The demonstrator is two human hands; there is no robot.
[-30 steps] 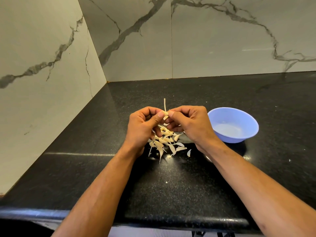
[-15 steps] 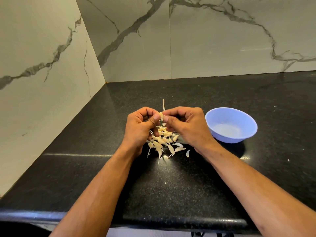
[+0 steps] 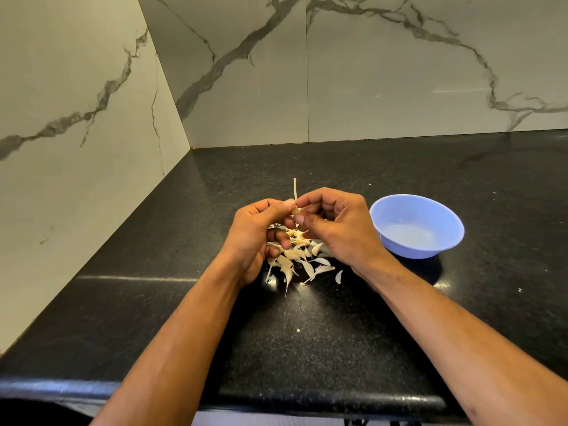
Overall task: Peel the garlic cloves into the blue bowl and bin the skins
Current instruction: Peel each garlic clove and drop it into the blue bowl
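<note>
Both hands met above the black desk: the left hand and right hand each pinched one garlic clove between their fingertips. Loose cloves and skins lay beneath; the blue bowl stood just right.

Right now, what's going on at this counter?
A person is peeling garlic with bare hands over a black speckled stone counter. The left hand and right hand both pinch one small pale garlic clove between their fingertips, a thin strip of skin sticking up from it. Below the hands lies a loose pile of pale garlic pieces and skins. The light blue plastic bowl to the right looks empty. No bin is in view.
</note>
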